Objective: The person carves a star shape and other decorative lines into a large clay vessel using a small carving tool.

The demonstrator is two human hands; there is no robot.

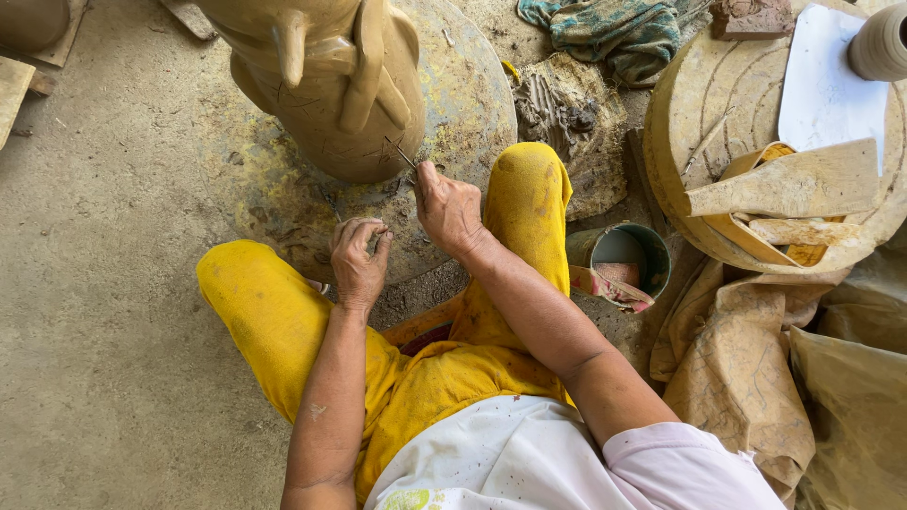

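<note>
A large unfired clay figure [326, 85] with raised ridges stands on a round, mud-stained wheel [463, 104] on the floor. My right hand [446, 208] is shut on a thin metal tool [404, 153] whose tip touches the lower side of the clay figure. My left hand [357, 260] rests on the wheel's near edge, fingers curled around a small dark object that I cannot make out. My knees in yellow trousers flank the wheel.
A small bucket [624, 260] with a rag sits right of my knee. A second round wooden disc [699, 104] at right carries wooden scrapers [794, 184], white paper and a small clay pot [879, 42]. Lumps of clay [562, 109], a green cloth [614, 33] and brown sheeting [756, 378] lie around.
</note>
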